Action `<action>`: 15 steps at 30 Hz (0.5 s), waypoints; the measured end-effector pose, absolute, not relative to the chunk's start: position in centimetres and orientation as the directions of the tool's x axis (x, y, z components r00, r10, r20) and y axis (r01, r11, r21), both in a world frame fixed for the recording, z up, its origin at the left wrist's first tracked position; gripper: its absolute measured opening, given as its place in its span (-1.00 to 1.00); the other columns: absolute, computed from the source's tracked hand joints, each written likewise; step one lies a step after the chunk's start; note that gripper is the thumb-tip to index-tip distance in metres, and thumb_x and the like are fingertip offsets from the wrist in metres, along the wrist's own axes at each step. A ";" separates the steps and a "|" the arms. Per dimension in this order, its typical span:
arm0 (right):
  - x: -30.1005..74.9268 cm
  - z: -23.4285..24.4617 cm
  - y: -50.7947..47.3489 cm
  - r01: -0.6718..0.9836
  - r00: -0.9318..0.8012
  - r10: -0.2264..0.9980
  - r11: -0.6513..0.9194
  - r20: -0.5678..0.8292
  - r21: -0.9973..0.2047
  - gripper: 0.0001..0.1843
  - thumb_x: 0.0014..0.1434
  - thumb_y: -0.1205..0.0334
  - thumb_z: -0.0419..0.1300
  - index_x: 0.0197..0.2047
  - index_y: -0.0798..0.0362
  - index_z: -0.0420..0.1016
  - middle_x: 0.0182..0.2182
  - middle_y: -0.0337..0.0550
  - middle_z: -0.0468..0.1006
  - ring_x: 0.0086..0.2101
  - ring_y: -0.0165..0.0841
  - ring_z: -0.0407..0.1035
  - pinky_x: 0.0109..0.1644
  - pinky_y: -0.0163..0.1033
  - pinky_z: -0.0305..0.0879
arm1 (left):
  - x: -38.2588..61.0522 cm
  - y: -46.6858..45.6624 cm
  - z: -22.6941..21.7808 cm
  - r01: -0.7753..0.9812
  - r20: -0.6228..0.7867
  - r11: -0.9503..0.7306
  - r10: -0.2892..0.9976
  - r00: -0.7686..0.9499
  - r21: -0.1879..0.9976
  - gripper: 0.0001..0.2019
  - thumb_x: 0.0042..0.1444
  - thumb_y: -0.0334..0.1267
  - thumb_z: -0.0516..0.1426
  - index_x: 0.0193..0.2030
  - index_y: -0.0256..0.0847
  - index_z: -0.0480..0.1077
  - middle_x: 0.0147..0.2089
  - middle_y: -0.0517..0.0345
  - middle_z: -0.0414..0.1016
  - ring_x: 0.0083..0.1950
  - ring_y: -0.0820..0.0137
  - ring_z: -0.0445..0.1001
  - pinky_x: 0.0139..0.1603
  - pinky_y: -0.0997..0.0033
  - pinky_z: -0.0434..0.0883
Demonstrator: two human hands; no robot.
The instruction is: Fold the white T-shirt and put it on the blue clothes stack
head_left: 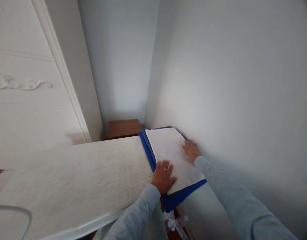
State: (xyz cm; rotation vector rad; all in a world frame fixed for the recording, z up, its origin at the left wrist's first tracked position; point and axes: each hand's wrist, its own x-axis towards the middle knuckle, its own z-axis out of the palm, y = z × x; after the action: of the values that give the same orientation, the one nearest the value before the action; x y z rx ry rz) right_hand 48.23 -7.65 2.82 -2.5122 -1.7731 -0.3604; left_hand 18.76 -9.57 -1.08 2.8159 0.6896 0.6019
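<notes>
A stack of sheets lies at the right end of a white table, close against the wall. On top is a white sheet (168, 143), and blue sheets (177, 196) stick out from under it at the edges. My left hand (163, 177) rests on the near left part of the white sheet, fingers spread, with a ring on one finger. Flat on the sheet's right side, near the wall, is my right hand (191, 150), its fingers apart. Neither hand is wrapped around anything.
The white table (93, 170) reaches to the left. A brown wooden piece of furniture (124, 127) stands in the corner beyond it. To the left is a white cabinet (35, 83) with carved trim. A grey curved rod (15, 209) shows at lower left.
</notes>
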 end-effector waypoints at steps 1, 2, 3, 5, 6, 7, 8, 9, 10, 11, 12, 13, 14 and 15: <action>47.3 2.6 -8.8 0.954 0.265 0.939 -0.289 0.218 0.083 -0.30 0.43 -0.01 -0.20 0.42 0.31 0.15 0.39 0.38 0.18 0.38 0.02 0.08 0.39 0.23 0.07 | 18.8 -10.0 -0.8 0.419 0.325 -0.869 0.489 0.810 0.264 -0.36 0.41 0.12 -0.11 0.42 -0.29 0.22 0.46 -0.24 0.17 0.50 0.02 0.09 0.49 -0.16 0.00; 46.3 2.2 -10.1 0.976 0.185 0.959 -0.204 0.216 0.071 -0.31 0.43 -0.01 -0.20 0.44 0.26 0.12 0.42 0.31 0.13 0.41 -0.01 0.02 0.42 0.21 0.04 | 18.7 -10.5 -0.6 0.435 0.309 -0.860 0.504 0.807 0.266 -0.34 0.41 0.13 -0.14 0.43 -0.31 0.21 0.46 -0.27 0.16 0.50 0.00 0.07 0.49 -0.18 -0.01; 45.3 1.6 -11.5 0.993 0.082 0.975 -0.097 0.207 0.061 -0.32 0.43 -0.01 -0.19 0.46 0.20 0.09 0.44 0.22 0.09 0.43 -0.06 -0.02 0.45 0.18 0.00 | 18.7 -11.2 -0.4 0.446 0.295 -0.855 0.513 0.806 0.266 -0.32 0.41 0.14 -0.15 0.43 -0.32 0.20 0.46 -0.29 0.15 0.51 -0.02 0.06 0.49 -0.20 -0.02; 44.2 0.2 -14.5 0.994 -0.110 0.979 0.104 0.174 0.040 -0.35 0.43 -0.02 -0.15 0.48 0.07 0.08 0.47 0.07 0.07 0.45 -0.15 -0.09 0.49 0.14 -0.07 | 18.5 -12.9 -0.2 0.445 0.280 -0.858 0.507 0.815 0.257 -0.30 0.38 0.17 -0.11 0.44 -0.31 0.18 0.47 -0.31 0.13 0.52 -0.04 0.02 0.48 -0.24 -0.03; 44.1 -0.5 -15.9 0.988 -0.156 0.975 0.155 0.158 0.025 -0.36 0.43 -0.02 -0.15 0.48 0.04 0.09 0.47 0.04 0.07 0.45 -0.18 -0.09 0.50 0.12 -0.08 | 18.3 -13.8 -0.2 0.431 0.275 -0.867 0.491 0.827 0.251 -0.30 0.36 0.18 -0.08 0.45 -0.29 0.18 0.47 -0.31 0.12 0.52 -0.07 0.00 0.48 -0.26 -0.03; 44.5 -1.2 -17.2 0.988 -0.156 0.977 0.156 0.149 0.007 -0.36 0.43 -0.03 -0.15 0.47 0.05 0.10 0.47 0.04 0.08 0.45 -0.18 -0.08 0.50 0.12 -0.07 | 18.1 -14.7 -0.2 0.410 0.270 -0.878 0.469 0.841 0.246 -0.29 0.34 0.19 -0.04 0.45 -0.27 0.18 0.48 -0.30 0.09 0.53 -0.09 -0.03 0.47 -0.29 -0.04; 45.2 -1.7 -18.4 0.994 -0.107 0.983 0.110 0.148 -0.011 -0.35 0.44 -0.03 -0.17 0.46 0.08 0.12 0.46 0.06 0.10 0.44 -0.17 -0.05 0.49 0.13 -0.04 | 17.9 -15.6 -0.2 0.384 0.264 -0.891 0.442 0.857 0.243 -0.29 0.33 0.19 -0.01 0.45 -0.24 0.17 0.50 -0.28 0.06 0.53 -0.13 -0.06 0.46 -0.32 -0.05; 46.2 -2.1 -19.4 0.999 -0.018 0.987 0.023 0.157 -0.028 -0.35 0.43 -0.02 -0.18 0.45 0.11 0.14 0.44 0.09 0.13 0.43 -0.15 -0.01 0.47 0.14 0.00 | 17.7 -16.4 -0.1 0.356 0.255 -0.903 0.413 0.874 0.241 -0.29 0.31 0.20 0.01 0.45 -0.22 0.18 0.51 -0.26 0.03 0.54 -0.16 -0.09 0.46 -0.37 -0.06; 47.4 -2.4 -20.2 0.995 0.090 0.981 -0.083 0.171 -0.047 -0.34 0.43 -0.01 -0.19 0.44 0.14 0.17 0.43 0.13 0.16 0.41 -0.12 0.04 0.46 0.16 0.04 | 17.4 -17.3 -0.1 0.331 0.243 -0.913 0.386 0.890 0.240 -0.29 0.30 0.21 0.02 0.43 -0.20 0.22 0.52 -0.24 0.00 0.54 -0.18 -0.11 0.45 -0.40 -0.08; 48.6 -2.6 -21.0 0.980 0.194 0.964 -0.184 0.183 -0.071 -0.34 0.42 0.00 -0.19 0.42 0.17 0.21 0.41 0.16 0.21 0.39 -0.09 0.09 0.44 0.17 0.09 | 17.1 -18.0 0.0 0.306 0.227 -0.922 0.360 0.905 0.238 -0.32 0.30 0.21 0.02 0.39 -0.20 0.28 0.53 -0.21 -0.01 0.54 -0.18 -0.13 0.45 -0.43 -0.10; 49.6 -2.7 -21.6 0.959 0.280 0.941 -0.265 0.192 -0.101 -0.35 0.41 0.01 -0.19 0.39 0.19 0.25 0.38 0.18 0.26 0.37 -0.07 0.14 0.42 0.17 0.13 | 16.7 -18.8 0.1 0.286 0.211 -0.928 0.337 0.917 0.238 -0.34 0.30 0.21 0.02 0.34 -0.22 0.35 0.52 -0.19 0.02 0.54 -0.18 -0.13 0.45 -0.44 -0.13; 50.3 -2.7 -22.1 0.938 0.341 0.918 -0.318 0.201 -0.138 -0.35 0.39 0.01 -0.18 0.36 0.21 0.30 0.34 0.21 0.32 0.35 -0.06 0.18 0.41 0.16 0.16 | 16.3 -19.5 0.2 0.269 0.196 -0.932 0.319 0.927 0.245 -0.37 0.30 0.21 0.03 0.27 -0.24 0.43 0.49 -0.20 0.11 0.54 -0.17 -0.11 0.45 -0.44 -0.14; 50.7 -2.6 -22.6 0.921 0.378 0.901 -0.343 0.215 -0.183 -0.35 0.38 0.01 -0.17 0.32 0.23 0.34 0.31 0.23 0.37 0.33 -0.04 0.22 0.40 0.16 0.18 | 15.8 -20.3 0.2 0.248 0.183 -0.932 0.301 0.936 0.264 -0.40 0.30 0.20 0.03 0.20 -0.25 0.48 0.43 -0.20 0.23 0.53 -0.14 -0.06 0.46 -0.41 -0.13; 50.7 -2.5 -23.1 0.908 0.398 0.885 -0.344 0.242 -0.238 -0.35 0.37 -0.01 -0.17 0.28 0.23 0.39 0.27 0.24 0.41 0.31 -0.04 0.25 0.40 0.15 0.19 | 15.1 -21.0 0.0 0.222 0.179 -0.928 0.283 0.942 0.300 -0.44 0.31 0.18 0.04 0.15 -0.23 0.52 0.35 -0.19 0.36 0.51 -0.09 0.04 0.47 -0.35 -0.07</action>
State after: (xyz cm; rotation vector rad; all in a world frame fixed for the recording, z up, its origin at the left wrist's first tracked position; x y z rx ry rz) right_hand 50.72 -23.13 -2.48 -2.3288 -1.5562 -0.0993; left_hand 15.14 -21.01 0.01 2.8201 0.3746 0.3183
